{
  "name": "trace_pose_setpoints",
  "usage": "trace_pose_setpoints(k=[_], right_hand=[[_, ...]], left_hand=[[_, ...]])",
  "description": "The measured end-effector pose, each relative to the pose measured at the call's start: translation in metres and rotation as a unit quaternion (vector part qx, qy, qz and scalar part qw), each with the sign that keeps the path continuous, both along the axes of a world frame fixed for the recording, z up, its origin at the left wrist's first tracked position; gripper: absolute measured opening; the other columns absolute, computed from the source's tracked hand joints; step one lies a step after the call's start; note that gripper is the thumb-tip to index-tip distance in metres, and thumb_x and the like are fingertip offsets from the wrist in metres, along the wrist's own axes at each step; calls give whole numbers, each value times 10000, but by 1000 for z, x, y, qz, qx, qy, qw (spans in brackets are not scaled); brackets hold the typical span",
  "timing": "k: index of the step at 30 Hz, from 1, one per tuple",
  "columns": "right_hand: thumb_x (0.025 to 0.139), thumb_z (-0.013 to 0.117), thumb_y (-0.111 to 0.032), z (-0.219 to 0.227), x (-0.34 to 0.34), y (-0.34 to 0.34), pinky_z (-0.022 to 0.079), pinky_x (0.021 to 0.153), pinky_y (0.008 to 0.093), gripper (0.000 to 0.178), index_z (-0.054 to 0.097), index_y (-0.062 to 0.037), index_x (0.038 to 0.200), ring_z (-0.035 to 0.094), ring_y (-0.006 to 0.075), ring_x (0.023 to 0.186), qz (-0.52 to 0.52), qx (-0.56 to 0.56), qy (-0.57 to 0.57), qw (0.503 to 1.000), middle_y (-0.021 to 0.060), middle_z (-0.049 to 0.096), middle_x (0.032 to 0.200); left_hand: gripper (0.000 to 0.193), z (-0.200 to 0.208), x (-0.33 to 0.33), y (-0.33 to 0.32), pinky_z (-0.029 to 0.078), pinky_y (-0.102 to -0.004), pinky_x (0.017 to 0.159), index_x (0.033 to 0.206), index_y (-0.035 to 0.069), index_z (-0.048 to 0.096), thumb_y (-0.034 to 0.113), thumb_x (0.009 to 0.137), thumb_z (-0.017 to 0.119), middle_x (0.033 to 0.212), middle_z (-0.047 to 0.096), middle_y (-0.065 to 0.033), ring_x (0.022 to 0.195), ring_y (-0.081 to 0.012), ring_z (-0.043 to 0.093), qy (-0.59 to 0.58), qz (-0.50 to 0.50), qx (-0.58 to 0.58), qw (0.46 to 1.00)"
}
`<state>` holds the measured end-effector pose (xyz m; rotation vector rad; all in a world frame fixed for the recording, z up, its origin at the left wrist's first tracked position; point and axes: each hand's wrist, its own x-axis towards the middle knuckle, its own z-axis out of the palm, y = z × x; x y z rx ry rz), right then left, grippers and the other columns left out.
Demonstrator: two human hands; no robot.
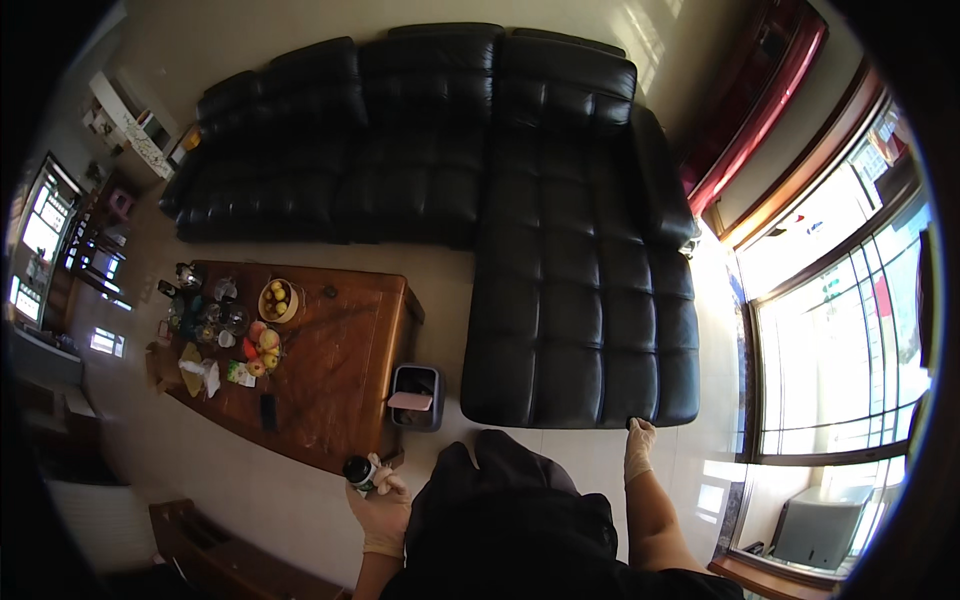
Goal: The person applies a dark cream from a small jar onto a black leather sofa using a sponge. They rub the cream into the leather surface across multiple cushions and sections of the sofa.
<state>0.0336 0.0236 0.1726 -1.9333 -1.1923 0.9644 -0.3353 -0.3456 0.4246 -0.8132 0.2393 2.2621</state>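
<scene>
My left hand (383,512), in a pale thin glove, is closed round a small dark jar (360,472) with a black lid. It is held just off the near corner of the wooden coffee table (330,375). A gloved right hand (638,450), also mine, is at the near edge of the black leather sofa's chaise (580,330). Its fingers are pressed together around something small and dark at the tips, which I cannot make out against the leather. Whether the fingertips touch the sofa is hard to tell.
A grey bin (430,383) with a pinkish flap stands between table and chaise. On the table are a bowl of fruit (278,300), loose fruit (263,345), several glasses (230,318) and a dark phone-like slab (268,411). Bright windows (840,340) line the right.
</scene>
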Motion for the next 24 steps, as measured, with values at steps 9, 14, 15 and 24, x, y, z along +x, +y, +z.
trace_pose_setpoints(k=[9,14,15,24], right_hand=[[829,755,-141,2,-2,12,539,790,301,221,725,33,961,670,181,819,23,-5,26,999,96,726,876],[811,762,-157,-14,16,26,556,838,332,285,710,38,1012,688,217,869,22,-26,18,999,132,729,950],[809,764,-163,-14,18,29,554,839,332,282,709,39,997,686,218,868,26,-27,1,999,133,727,944],[815,739,-94,-20,7,45,535,827,316,194,698,28,960,656,184,826,54,-36,64,996,91,707,902]], left_hand=[[422,3,0,2,529,-271,720,1144,20,598,393,994,468,701,476,-24,589,-136,462,27,21,-2,999],[435,6,7,6,542,-323,766,1129,20,601,410,965,499,712,483,-33,600,-156,478,8,48,14,999],[440,6,8,4,537,-333,784,1122,21,604,414,942,523,717,484,-28,612,-158,480,10,43,25,999],[458,11,17,2,500,-316,766,1135,0,601,407,936,532,706,460,-17,629,-156,468,16,61,-22,998]])
